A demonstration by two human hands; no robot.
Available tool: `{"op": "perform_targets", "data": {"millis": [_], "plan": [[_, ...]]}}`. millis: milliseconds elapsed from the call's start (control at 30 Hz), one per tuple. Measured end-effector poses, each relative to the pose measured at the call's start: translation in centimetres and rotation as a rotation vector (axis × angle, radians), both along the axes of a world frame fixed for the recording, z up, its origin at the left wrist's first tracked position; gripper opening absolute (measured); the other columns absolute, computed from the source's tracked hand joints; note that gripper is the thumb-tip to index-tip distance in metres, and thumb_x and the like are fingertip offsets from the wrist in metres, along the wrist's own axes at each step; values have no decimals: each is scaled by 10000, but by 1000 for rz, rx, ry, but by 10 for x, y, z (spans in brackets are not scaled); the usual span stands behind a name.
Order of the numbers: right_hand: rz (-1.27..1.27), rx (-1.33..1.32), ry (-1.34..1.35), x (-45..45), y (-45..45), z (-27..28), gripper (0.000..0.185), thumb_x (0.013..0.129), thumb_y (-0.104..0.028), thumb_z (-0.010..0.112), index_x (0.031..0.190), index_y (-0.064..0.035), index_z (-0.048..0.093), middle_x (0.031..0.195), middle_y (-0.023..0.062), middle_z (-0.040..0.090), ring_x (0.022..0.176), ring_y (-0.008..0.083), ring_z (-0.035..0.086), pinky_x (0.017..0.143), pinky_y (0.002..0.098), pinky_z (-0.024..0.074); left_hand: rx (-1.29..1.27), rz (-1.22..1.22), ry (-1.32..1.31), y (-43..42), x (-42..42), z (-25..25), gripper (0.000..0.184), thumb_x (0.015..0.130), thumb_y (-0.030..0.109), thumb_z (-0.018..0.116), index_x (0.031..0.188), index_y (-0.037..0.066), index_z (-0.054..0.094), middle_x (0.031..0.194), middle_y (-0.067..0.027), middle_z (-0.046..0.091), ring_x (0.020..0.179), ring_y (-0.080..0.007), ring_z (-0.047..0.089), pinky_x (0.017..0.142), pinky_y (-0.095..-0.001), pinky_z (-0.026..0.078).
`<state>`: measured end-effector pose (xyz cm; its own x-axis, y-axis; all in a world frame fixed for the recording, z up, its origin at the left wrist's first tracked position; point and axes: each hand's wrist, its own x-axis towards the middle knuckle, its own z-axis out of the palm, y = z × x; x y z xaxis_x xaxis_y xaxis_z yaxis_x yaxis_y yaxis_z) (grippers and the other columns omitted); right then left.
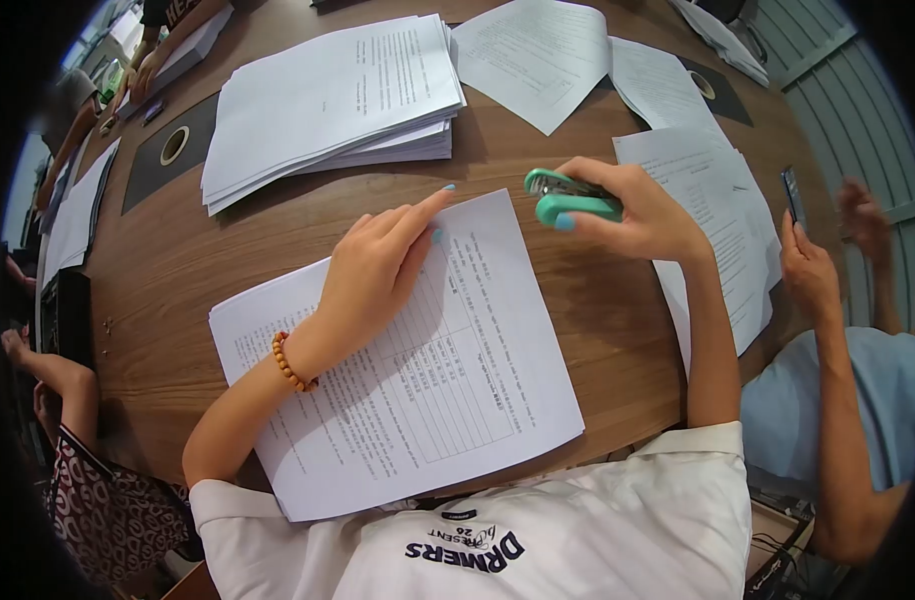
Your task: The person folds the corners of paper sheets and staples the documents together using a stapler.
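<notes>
A printed stack of papers (458, 400) with a table on its top sheet lies tilted in front of me. Flat on its upper part rests my left hand (378, 255), fingers stretched toward the top corner, a beaded bracelet on the wrist. My right hand (643, 215) grips a green stapler (576, 208) just right of that corner, above the wooden table (618, 350). The stapler's jaws are apart and point left, with no paper between them.
A thick paper pile (328, 95) lies beyond my left hand. Loose sheets (533, 60) and more printed pages (708, 200) spread at the back and right. A person at the right holds a phone (794, 195); other people sit along the left side.
</notes>
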<state>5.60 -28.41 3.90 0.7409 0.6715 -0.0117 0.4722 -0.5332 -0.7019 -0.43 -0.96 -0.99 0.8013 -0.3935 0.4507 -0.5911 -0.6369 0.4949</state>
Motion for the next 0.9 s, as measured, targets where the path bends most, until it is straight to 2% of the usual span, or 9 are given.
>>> {"op": "perform_targets", "data": {"millis": [33, 133, 233, 333, 467, 533, 667, 800, 900], "plan": [[17, -6, -4, 0, 3, 6, 349, 787, -262, 683, 998, 2, 596, 791, 88, 630, 672, 129, 570, 610, 244, 447, 3, 0, -9, 0, 0, 0, 371, 877, 12, 551, 1246, 45, 528, 811, -73, 624, 689, -210, 565, 663, -317, 438], [70, -22, -76, 2, 12, 8, 364, 749, -265, 716, 948, 22, 613, 724, 103, 632, 604, 153, 579, 569, 260, 448, 24, 6, -29, 0, -1, 1, 382, 873, 15, 556, 1252, 46, 524, 802, -71, 613, 691, -210, 564, 665, -323, 441], [100, -89, -139, 5, 21, 14, 355, 732, -272, 730, 890, 29, 629, 652, 105, 621, 549, 172, 577, 534, 273, 446, 27, -1, -60, 0, -1, -1, 395, 869, 17, 560, 1261, 46, 519, 802, -68, 606, 694, -209, 564, 665, -324, 442], [99, -32, -169, 3, 28, 14, 336, 726, -268, 734, 848, 29, 637, 619, 108, 609, 522, 180, 570, 525, 277, 448, 51, 6, -50, 1, -2, -2, 409, 864, 14, 565, 1269, 48, 517, 810, -67, 607, 696, -208, 567, 658, -323, 443], [139, -19, -216, 8, 29, 17, 333, 721, -267, 736, 839, 30, 643, 624, 122, 611, 528, 184, 579, 525, 274, 449, 60, 10, -106, 0, -1, -2, 419, 861, 19, 573, 1275, 50, 517, 813, -65, 611, 698, -206, 571, 657, -322, 449], [121, -22, -149, 10, 31, 15, 337, 717, -269, 739, 836, 33, 647, 616, 129, 609, 522, 188, 584, 514, 276, 441, 13, -9, -60, 0, -2, -4, 486, 842, -23, 565, 1318, 50, 496, 811, -88, 612, 706, -217, 552, 677, -321, 445], [128, -128, -127, 11, 36, 21, 331, 716, -281, 743, 798, 26, 653, 589, 118, 604, 500, 196, 580, 503, 275, 439, 27, -1, -37, 1, -3, -2, 485, 841, -21, 574, 1315, 47, 498, 812, -88, 614, 705, -209, 555, 671, -321, 446], [153, -121, -134, 11, 36, 14, 330, 723, -287, 738, 785, 25, 653, 579, 118, 601, 485, 194, 574, 498, 275, 440, 48, -2, -30, 1, -3, 0, 453, 857, 25, 586, 1301, 55, 499, 819, -64, 614, 696, -199, 567, 660, -320, 452], [148, -95, -131, 12, 34, 13, 331, 729, -293, 735, 784, 24, 654, 579, 119, 603, 477, 190, 572, 486, 271, 435, 16, -11, -10, 0, -3, 1, 493, 838, -29, 574, 1319, 48, 494, 809, -93, 606, 707, -217, 552, 682, -330, 444]]}}
